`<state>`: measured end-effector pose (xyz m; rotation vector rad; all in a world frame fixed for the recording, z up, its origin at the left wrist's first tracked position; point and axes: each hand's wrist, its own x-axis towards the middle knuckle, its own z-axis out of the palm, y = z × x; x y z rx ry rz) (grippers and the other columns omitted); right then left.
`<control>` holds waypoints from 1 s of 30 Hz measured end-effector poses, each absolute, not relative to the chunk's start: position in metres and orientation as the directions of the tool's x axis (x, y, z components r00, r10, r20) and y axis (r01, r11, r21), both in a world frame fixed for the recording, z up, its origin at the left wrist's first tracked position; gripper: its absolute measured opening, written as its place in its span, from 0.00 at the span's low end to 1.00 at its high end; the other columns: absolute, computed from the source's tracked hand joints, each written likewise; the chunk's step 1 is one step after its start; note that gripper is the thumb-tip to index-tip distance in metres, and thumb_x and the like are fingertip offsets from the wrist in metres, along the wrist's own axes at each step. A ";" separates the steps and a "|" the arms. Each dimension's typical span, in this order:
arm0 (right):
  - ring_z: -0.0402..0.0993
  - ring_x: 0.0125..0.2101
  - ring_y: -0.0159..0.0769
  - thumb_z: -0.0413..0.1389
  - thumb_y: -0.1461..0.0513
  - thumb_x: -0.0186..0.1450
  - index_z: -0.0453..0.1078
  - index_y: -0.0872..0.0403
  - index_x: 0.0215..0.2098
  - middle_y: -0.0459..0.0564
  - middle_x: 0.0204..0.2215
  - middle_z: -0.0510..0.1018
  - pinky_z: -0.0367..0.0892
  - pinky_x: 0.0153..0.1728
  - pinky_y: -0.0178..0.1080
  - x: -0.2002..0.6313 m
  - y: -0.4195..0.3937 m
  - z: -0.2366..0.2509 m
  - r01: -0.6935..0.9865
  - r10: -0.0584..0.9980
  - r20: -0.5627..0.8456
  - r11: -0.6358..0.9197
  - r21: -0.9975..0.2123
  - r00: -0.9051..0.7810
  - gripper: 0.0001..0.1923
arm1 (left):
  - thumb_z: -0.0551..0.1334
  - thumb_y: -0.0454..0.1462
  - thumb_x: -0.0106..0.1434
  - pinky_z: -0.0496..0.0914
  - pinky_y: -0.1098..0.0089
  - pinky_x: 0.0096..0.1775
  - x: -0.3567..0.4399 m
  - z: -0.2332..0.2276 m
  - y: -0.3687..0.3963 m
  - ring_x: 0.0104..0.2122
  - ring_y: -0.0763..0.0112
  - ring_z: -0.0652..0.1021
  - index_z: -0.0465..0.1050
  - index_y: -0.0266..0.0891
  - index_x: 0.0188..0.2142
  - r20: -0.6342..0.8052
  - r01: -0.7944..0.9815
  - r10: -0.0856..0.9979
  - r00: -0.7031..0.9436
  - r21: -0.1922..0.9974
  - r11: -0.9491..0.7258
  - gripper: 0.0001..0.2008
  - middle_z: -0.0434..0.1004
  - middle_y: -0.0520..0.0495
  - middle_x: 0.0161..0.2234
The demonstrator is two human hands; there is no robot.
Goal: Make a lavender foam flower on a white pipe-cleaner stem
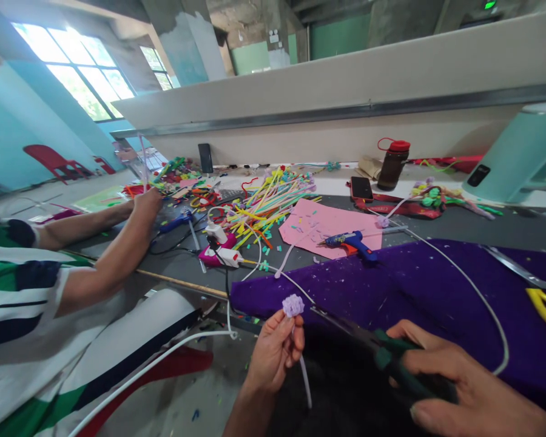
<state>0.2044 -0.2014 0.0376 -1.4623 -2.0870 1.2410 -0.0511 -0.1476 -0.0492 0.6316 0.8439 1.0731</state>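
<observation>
My left hand pinches a small lilac pompom-like flower on a thin white stem between thumb and fingertips, a narrow grip closed on the stem just under the head. It sits at the near edge of the desk, about 6 o'clock from the pile of bright plastic sticks. My right hand is wrapped around the green handles of long-nose pliers, grip closed firmly; the dark tips point toward 10 o'clock and end just beside the flower.

Under both lies a purple felt sheet. A blue hot-glue gun rests on a pink foam sheet at about 12 o'clock from my hands, with a white cord looping across the felt. A co-worker's arm reaches in from 9 o'clock, well apart from my hands.

Risks as I judge them: the plier tips are close to my left fingertips, so a slip could nip them or crush the soft flower head. The light pinch could let the stem twist out. The looping cord could snag my right wrist and drag the glue gun, whose nozzle may be hot.
</observation>
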 end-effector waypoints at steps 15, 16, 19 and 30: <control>0.69 0.41 0.40 0.57 0.62 0.52 0.73 0.51 0.27 0.46 0.36 0.72 0.66 0.39 0.31 0.200 -0.204 0.035 0.639 0.895 -0.152 0.171 -0.750 -0.418 0.04 | 0.60 0.43 0.56 0.53 0.84 0.13 -0.049 -0.046 -0.151 0.12 0.85 0.64 0.69 0.35 0.28 -0.200 -0.296 0.967 0.156 0.925 0.239 0.11 0.69 0.53 0.15; 0.70 0.40 0.39 0.57 0.62 0.52 0.73 0.51 0.26 0.46 0.36 0.72 0.66 0.39 0.32 0.199 -0.204 0.035 0.633 0.896 -0.154 0.164 -0.756 -0.417 0.03 | 0.60 0.43 0.56 0.53 0.84 0.13 -0.049 -0.046 -0.151 0.12 0.85 0.64 0.69 0.35 0.28 -0.194 -0.291 0.968 0.158 0.928 0.233 0.11 0.69 0.53 0.15; 0.70 0.40 0.40 0.57 0.61 0.52 0.73 0.51 0.25 0.47 0.37 0.72 0.67 0.39 0.32 0.200 -0.204 0.035 0.619 0.899 -0.158 0.145 -0.772 -0.408 0.04 | 0.59 0.43 0.56 0.53 0.84 0.13 -0.049 -0.046 -0.151 0.12 0.85 0.64 0.69 0.35 0.27 -0.178 -0.274 0.971 0.161 0.937 0.218 0.12 0.69 0.53 0.15; 0.70 0.41 0.39 0.57 0.62 0.53 0.74 0.49 0.28 0.46 0.36 0.74 0.67 0.39 0.32 0.202 -0.202 0.026 0.617 0.900 -0.131 0.174 -0.767 -0.417 0.05 | 0.58 0.43 0.57 0.52 0.83 0.14 -0.049 -0.048 -0.150 0.12 0.85 0.63 0.69 0.35 0.27 -0.158 -0.222 0.976 0.149 0.957 0.188 0.12 0.69 0.53 0.16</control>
